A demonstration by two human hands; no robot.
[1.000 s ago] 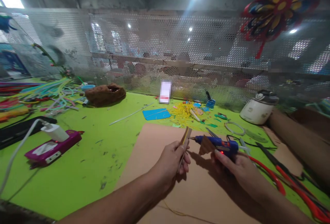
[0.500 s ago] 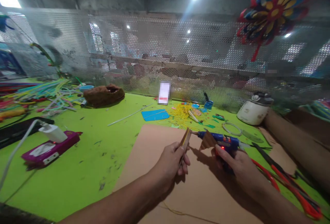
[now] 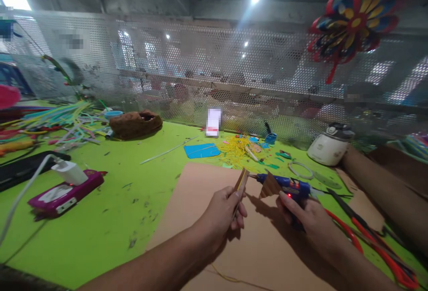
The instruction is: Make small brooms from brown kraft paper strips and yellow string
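Observation:
My left hand (image 3: 230,206) is closed on a narrow brown cardboard strip (image 3: 241,184) with a yellow line along its edge, tilted upward. My right hand (image 3: 304,213) grips a blue glue gun (image 3: 290,184) with a red light lit. The nozzle points left, at or very near the top of the strip; whether it touches I cannot tell. A ridged brown cardboard piece (image 3: 270,186) shows in front of the gun by my right fingers, and how it is held is unclear. Beneath both hands lies a large tan sheet (image 3: 190,201), with a thin yellow cord (image 3: 230,277) on it.
Red-handled scissors (image 3: 377,242) lie at the right, near another person's arm (image 3: 381,184) and a white lidded container (image 3: 331,143). Yellow shreds (image 3: 239,148) and a blue sheet (image 3: 201,150) lie beyond the tan sheet. At left are a purple power strip (image 3: 67,193) and a brown pouch-like object (image 3: 135,125).
Both hands keep nearly the same pose, with the gun's nozzle still by the strip's top. A pink object has come into view at the left edge.

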